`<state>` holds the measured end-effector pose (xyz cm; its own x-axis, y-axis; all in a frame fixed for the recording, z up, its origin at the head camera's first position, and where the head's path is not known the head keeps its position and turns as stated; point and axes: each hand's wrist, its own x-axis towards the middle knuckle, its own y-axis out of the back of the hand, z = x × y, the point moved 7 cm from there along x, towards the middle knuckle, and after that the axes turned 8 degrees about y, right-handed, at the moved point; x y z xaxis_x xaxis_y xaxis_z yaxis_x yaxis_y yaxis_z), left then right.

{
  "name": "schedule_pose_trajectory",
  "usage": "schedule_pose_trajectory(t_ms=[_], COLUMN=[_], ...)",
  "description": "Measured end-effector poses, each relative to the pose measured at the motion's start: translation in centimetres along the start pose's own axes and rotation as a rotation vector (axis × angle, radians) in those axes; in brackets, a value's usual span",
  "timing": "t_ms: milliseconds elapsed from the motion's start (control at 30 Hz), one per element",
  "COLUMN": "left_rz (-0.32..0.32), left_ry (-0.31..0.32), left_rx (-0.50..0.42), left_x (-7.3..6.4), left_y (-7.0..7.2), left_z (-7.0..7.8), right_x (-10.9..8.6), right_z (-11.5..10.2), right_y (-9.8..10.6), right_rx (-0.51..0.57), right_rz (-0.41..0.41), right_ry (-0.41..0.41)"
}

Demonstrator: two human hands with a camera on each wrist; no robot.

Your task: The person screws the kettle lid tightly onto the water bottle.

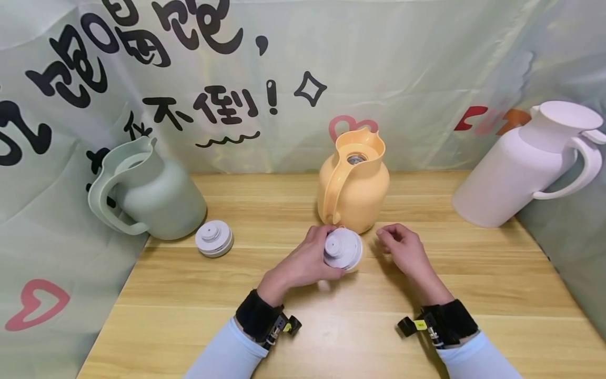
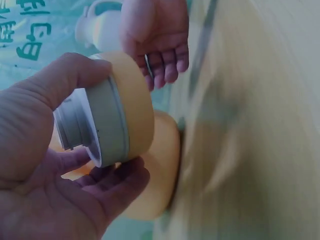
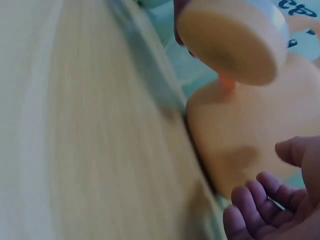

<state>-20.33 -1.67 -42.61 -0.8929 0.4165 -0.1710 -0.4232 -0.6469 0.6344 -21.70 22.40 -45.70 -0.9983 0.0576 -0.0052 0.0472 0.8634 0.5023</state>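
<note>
Spreading across the back and sides, a pale printed cloth (image 1: 412, 63) closes in a wooden table (image 1: 165, 316) from where I stand. Toward the right end rises the tall pale pink jug (image 1: 511, 173), its handle turned outward; at the left end sits the rounded green jug (image 1: 170, 200), and between them, near the back, the orange jug (image 1: 364, 195) stands with its mouth uncovered and a round metallic opening showing inside. In front of that one the person's two hands work, each wrist wearing a black strap. The left hand (image 1: 310, 258) grips an orange-and-white lid (image 1: 343, 250), thumb on one side of the rim and fingers bent round the other, spread only as wide as the lid itself. It holds the piece above the boards just in front of the orange jug, stepped white side up and orange face down. The right hand (image 1: 402, 247) hovers just right of the lid, apart from it, its fingers free and loosely bent, with a modest gap between thumb and fingertips. Smaller still, a white lid (image 1: 214, 239) rests on the table just beside the green jug, stepped side up.
</note>
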Motion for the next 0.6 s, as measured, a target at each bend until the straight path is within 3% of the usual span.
schedule_pose_trajectory(t_ms=[167,400,500,600], left_rz=[0.006,0.008,0.021,0.045], left_ry=[-0.047,-0.162,-0.195,-0.2], left_rx=[-0.068,-0.068,-0.057,-0.039], left_x=[-0.3,-0.4,-0.4,-0.4], left_y=[0.0,-0.5,-0.4,-0.4], left_z=[1.3,2.4,2.7,2.9], right_x=[-1.0,-2.5,-3.1,-3.5], right_z=[-1.5,-4.0,-4.8,-5.3], right_y=[-0.9,-2.5,-2.7,-2.8], right_rx=[0.251,0.69,0.803,0.852], right_rz=[-0.104,-0.443,-0.57,-0.64], right_ry=[0.045,0.198,0.264,0.302])
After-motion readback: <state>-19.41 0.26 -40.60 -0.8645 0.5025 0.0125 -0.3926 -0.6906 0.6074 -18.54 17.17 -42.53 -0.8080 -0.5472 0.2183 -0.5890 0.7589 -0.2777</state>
